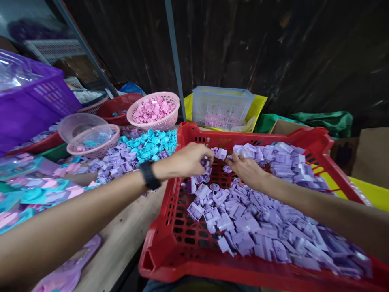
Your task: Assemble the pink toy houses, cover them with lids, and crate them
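Note:
A red plastic crate (158,227) holds many loose lilac plastic pieces (243,223), box-shaped and round, in a large near heap and a smaller far-right heap (282,158). Over the crate's left side, my left hand (191,160), with a dark band on its wrist, has its fingers curled round a small lilac piece (204,162). My right hand (246,170) reaches in from the right, its bent fingertips closed at a small round lilac piece (229,157). Just below those fingertips lies another round piece (227,168). The hands are a short gap apart.
Left of the crate, lilac parts (112,164) and turquoise parts (148,146) lie on the table (121,231). Behind are a pink basket (173,117) of pink pieces and a clear bin (223,105). A purple crate (33,101) stands far left. Cardboard (372,154) stands right.

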`<state>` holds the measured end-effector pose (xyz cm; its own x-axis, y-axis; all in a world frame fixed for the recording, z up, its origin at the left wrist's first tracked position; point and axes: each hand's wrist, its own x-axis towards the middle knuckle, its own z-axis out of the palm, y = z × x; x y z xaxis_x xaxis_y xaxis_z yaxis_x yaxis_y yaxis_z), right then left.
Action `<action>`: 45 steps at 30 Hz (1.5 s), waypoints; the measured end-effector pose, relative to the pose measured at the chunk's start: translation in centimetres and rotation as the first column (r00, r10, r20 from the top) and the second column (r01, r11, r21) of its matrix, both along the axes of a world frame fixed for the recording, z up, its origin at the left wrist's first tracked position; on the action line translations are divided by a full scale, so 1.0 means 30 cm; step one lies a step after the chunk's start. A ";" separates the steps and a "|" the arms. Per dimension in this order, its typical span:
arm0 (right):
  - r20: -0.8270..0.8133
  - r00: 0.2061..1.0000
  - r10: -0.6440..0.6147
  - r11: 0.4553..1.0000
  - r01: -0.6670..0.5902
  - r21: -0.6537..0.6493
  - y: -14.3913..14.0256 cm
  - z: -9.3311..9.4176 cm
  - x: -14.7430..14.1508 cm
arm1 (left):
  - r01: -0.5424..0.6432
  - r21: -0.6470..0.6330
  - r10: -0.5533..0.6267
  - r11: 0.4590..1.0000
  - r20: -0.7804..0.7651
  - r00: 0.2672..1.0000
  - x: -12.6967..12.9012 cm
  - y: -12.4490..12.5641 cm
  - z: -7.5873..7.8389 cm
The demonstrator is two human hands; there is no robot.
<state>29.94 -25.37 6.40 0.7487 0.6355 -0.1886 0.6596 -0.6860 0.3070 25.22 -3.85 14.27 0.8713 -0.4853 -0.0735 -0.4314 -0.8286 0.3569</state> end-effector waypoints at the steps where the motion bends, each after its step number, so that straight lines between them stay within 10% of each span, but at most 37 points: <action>1: -0.005 1.000 -0.006 1.000 0.006 0.011 -0.001 0.003 0.003 | -0.045 0.055 0.043 0.997 0.044 0.998 -0.024 0.058 0.028; 5: -0.045 0.997 -0.066 0.995 0.069 0.078 0.001 0.003 0.015 | -0.250 0.346 0.227 0.904 0.107 0.968 -0.132 0.324 0.059; 11: -0.152 0.988 -0.032 0.979 0.061 0.193 0.031 -0.012 0.003 | -0.381 0.550 0.445 0.743 0.019 0.895 -0.256 0.551 -0.048; 14: -0.189 0.982 0.020 0.969 0.027 0.244 0.044 -0.021 -0.006 | -0.508 0.554 0.475 0.660 0.216 0.853 -0.252 0.488 -0.035; 16: -0.209 0.975 0.073 0.957 -0.009 0.290 0.053 -0.030 -0.013 | -0.502 0.447 0.387 0.740 0.328 0.862 -0.227 0.384 -0.009; 20: -0.250 0.951 0.180 0.927 -0.079 0.368 0.073 -0.055 -0.040 | -0.081 0.270 0.013 0.959 0.247 0.969 -0.149 0.122 -0.006; 24: -0.291 0.933 0.212 0.913 -0.082 0.400 0.073 -0.086 -0.067 | 0.133 0.343 -0.157 0.930 0.046 0.986 -0.064 -0.063 -0.086; 30: -0.312 0.943 0.119 0.880 0.046 0.472 -0.012 -0.056 0.000 | 0.150 0.370 -0.163 0.917 0.005 0.987 -0.003 -0.112 -0.170; 36: -0.244 0.968 -0.054 0.774 0.195 0.603 -0.053 0.124 0.126 | 0.168 0.369 -0.180 0.914 0.000 0.984 -0.004 -0.127 -0.186; 43: -0.381 0.851 0.362 0.496 0.170 0.851 0.424 0.374 -0.010 | 0.138 0.353 -0.158 0.925 0.028 0.987 -0.051 -0.101 -0.149; 45: -0.468 0.740 0.483 0.550 0.159 0.820 0.599 0.403 -0.079 | 0.111 0.213 -0.132 0.971 0.092 0.987 -0.090 -0.041 -0.144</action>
<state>27.55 -7.40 18.50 0.5323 0.8395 0.1088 0.5797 -0.2678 -0.7695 22.53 -5.08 9.96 0.8149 -0.5718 -0.0949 -0.5591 -0.8186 0.1315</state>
